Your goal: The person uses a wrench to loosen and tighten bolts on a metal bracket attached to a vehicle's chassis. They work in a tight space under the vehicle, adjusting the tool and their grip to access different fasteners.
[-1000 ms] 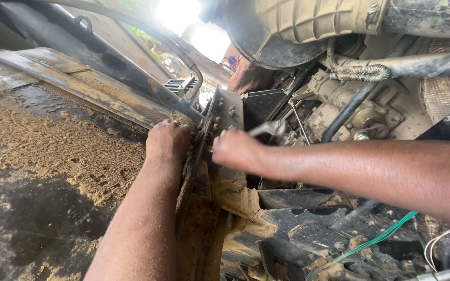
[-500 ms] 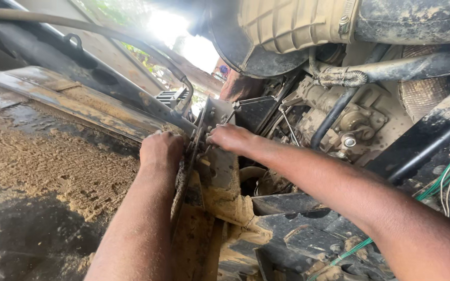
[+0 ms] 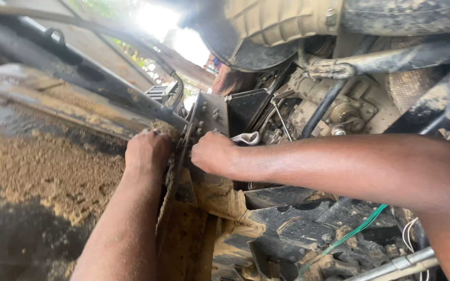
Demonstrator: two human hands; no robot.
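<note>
Bolted bracket plate (image 3: 210, 115) stands upright between our hands. Left hand (image 3: 147, 152) braces its far face; right hand (image 3: 212, 153) fisted, seemingly on a tool (image 3: 247, 138). Keep wrists square, pressure steady.

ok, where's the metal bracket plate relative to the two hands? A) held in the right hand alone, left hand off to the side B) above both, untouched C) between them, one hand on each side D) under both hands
C: the metal bracket plate stands edge-on between them, the left hand pressed against its left side and the right hand closed against its right side.
</note>
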